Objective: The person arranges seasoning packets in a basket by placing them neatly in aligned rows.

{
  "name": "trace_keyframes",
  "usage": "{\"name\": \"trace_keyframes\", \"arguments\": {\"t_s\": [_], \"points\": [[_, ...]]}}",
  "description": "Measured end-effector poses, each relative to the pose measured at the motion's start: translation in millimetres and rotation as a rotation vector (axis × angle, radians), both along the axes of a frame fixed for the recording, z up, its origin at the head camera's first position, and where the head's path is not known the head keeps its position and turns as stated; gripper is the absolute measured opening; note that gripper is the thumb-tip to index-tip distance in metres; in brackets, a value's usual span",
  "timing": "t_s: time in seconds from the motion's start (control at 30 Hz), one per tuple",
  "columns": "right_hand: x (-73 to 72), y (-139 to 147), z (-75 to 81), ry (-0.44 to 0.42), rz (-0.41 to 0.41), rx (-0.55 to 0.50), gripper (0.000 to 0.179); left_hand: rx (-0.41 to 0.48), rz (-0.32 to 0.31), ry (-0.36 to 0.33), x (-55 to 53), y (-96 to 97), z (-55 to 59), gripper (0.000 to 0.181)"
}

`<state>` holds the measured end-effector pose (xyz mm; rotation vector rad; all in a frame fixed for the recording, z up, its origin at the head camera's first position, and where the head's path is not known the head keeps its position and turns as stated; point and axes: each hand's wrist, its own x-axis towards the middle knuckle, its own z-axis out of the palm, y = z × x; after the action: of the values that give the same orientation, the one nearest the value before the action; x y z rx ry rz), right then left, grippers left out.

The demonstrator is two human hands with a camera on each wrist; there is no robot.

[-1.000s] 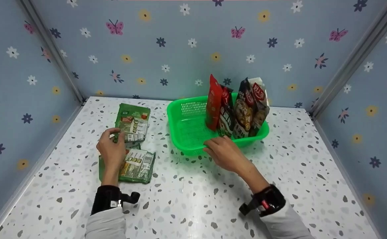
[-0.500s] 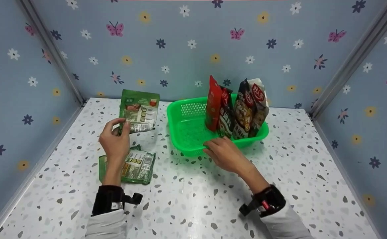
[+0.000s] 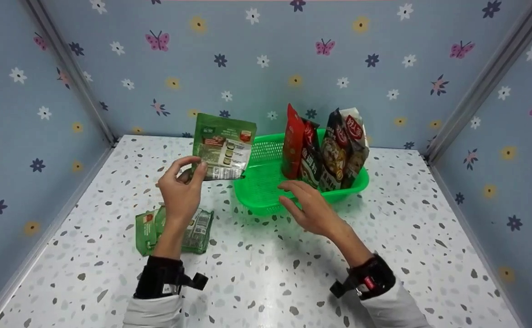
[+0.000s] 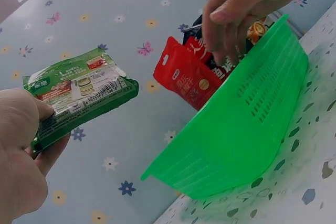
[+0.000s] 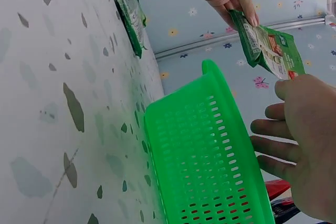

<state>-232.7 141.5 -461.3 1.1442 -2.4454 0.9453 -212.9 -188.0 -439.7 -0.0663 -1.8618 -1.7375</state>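
My left hand [image 3: 181,191] pinches a green seasoning packet [image 3: 224,146] by its lower left corner, thumb in front. The packet is held up over the left end of a green plastic basket [image 3: 261,208]. In the left wrist view the packet [image 4: 81,93] shows a barcode and a white panel. My right hand [image 3: 311,207] is at the basket's near rim with its fingers spread and nothing in them; the right wrist view shows these fingers [image 5: 278,137] extended beside the basket wall. Two more green packets [image 3: 197,232] lie on the table, partly hidden behind my left wrist.
Several packets stand upright in the right half of the basket: a red one [image 3: 294,143], and dark ones [image 3: 336,150] beside it. Flower-patterned walls [image 3: 266,41] enclose the speckled white table [image 3: 256,278] at the back and both sides.
My left hand has lifted the green packet off the table and carried it right to the basket's left end. My right hand has loosened from the basket rim, its fingers spreading.
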Motion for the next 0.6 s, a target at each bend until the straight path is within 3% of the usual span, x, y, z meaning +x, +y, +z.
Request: {"name": "trace_keyframes", "arguments": {"t_s": [0.13,0.4,0.5,0.6], "points": [[4.7,-2.5,7.9,-0.149,0.005,-0.180,0.043,0.023,-0.082,-0.005,2.9,17.8,1.1,0.026],[9.0,-2.3,21.7,-0.516,0.000,-0.467,0.049,-0.011,-0.210,-0.002,7.5,46.9,-3.5,0.023],[9.0,-1.9,25.1,-0.578,-0.019,-0.562,0.047,-0.029,-0.253,-0.003,8.9,56.7,-6.1,0.022],[8.5,-1.0,27.0,-0.586,-0.060,-0.627,0.042,-0.031,-0.293,-0.017,9.6,66.1,-8.8,0.021]]}}
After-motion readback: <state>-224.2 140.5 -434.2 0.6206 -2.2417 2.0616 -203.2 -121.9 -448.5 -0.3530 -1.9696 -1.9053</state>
